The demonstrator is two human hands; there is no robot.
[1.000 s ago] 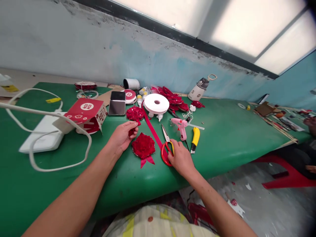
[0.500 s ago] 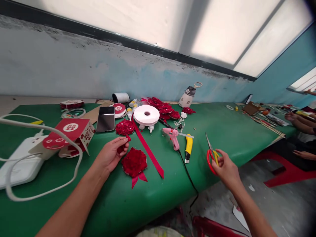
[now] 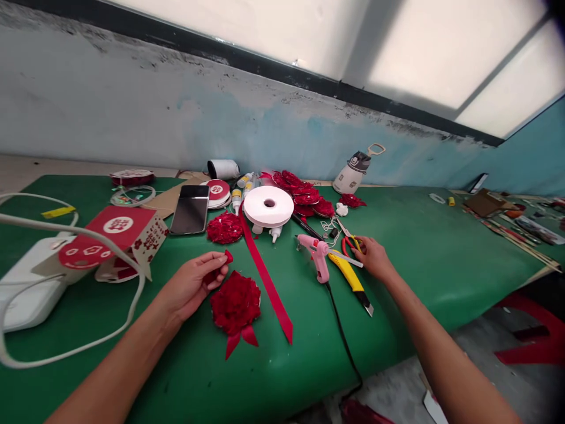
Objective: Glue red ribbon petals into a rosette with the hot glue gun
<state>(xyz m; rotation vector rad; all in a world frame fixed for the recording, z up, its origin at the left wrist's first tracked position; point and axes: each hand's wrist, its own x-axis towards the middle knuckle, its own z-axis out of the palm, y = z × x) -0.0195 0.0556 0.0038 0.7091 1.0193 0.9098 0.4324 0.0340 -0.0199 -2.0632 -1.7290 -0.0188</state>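
Between thumb and fingertips my left hand (image 3: 198,282) pinches a small red fabric piece (image 3: 228,256). Just right of and below that hand, a dark red fabric flower (image 3: 236,303) with two ribbon tails lies on the green table. My right hand (image 3: 373,259) is closed on the red and yellow handles of a pair of scissors (image 3: 348,238), whose blades point away toward the wall. Close to that hand lie a pink glue gun (image 3: 318,256) with a stick in its back and a yellow utility knife (image 3: 348,274), blade out. A red ribbon (image 3: 269,280) runs from a white spool (image 3: 260,203).
More red flowers (image 3: 300,191) are heaped behind the spool, near a bottle (image 3: 353,171). On the left are a phone (image 3: 190,210), a red box (image 3: 119,227), and a white power bank (image 3: 30,288) with a looping cable. The glue gun's cord (image 3: 342,335) hangs over the front edge.
My right hand has carried the scissors left and farther back, behind the glue gun. The utility knife now lies at a different slant. My left hand keeps its pinch; the view has shifted.
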